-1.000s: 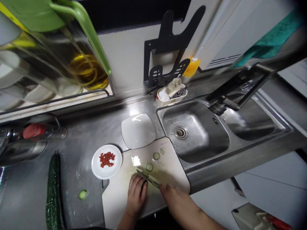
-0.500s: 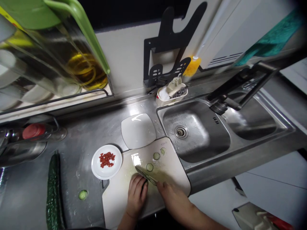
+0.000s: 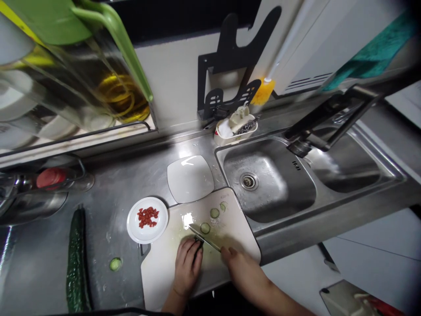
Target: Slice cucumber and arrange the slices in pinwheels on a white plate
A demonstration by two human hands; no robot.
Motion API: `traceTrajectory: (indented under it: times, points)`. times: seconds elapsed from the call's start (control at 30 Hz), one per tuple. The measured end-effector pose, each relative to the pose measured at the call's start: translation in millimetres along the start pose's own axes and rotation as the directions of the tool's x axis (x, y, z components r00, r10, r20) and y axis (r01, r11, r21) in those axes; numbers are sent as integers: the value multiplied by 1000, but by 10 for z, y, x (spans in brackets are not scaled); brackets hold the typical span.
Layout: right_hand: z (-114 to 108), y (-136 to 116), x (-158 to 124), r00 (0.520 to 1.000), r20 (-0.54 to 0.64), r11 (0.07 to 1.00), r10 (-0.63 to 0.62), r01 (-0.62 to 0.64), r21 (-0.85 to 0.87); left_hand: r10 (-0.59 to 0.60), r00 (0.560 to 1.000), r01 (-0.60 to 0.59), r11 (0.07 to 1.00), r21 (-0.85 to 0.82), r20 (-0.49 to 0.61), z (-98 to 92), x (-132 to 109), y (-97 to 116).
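Note:
A pale cutting board (image 3: 230,232) lies on the steel counter beside the sink. My left hand (image 3: 187,265) is curled down on a piece of cucumber (image 3: 198,244), mostly hidden under the fingers. My right hand (image 3: 238,265) grips the handle of a knife (image 3: 204,236), whose blade crosses the board just past my left fingertips. Cut cucumber slices (image 3: 205,228) lie beyond the blade, with more slices (image 3: 215,213) nearer the far edge.
A round white plate of red bits (image 3: 148,218) and a square white plate (image 3: 190,178) sit behind the board. A whole cucumber (image 3: 75,259) and a stray slice (image 3: 115,263) lie at left. The sink (image 3: 269,180) and faucet (image 3: 315,123) are at right.
The knife blade has lifted and shifted slightly away from my left fingertips, and my right hand moved a little to the right. My left hand stays on the cucumber.

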State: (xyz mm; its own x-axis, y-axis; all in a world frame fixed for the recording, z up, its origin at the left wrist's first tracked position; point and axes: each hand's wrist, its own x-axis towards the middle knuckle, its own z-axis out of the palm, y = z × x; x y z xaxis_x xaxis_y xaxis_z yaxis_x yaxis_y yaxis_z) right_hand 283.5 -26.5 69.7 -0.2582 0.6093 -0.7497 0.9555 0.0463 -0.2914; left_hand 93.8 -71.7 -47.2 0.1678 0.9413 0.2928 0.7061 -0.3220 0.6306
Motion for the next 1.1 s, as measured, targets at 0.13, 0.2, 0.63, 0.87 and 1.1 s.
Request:
traceTrajectory:
  times: [0.13,0.2,0.63,0.87,1.1]
  points:
    - [-109,-9,-195,999,38,1000,19,-18,-23,-4,1000,4,1000,-6,-3,16,-19,-13]
    - [-135,-18,-272,998,49,999,27,-25,-39,-6,1000,6,1000,-5,-7,20,-25,-14]
    - [-182,-46,-393,996,65,993,63,-56,-102,4,1000,-4,1000,0,-5,8,-8,-4]
    - [-232,-75,-380,996,61,994,66,-60,-93,1,1000,-1,1000,1,-11,11,-5,-8]
    - [-282,-99,-355,997,56,996,48,-44,-82,2,1000,-2,1000,-9,-8,3,3,10]
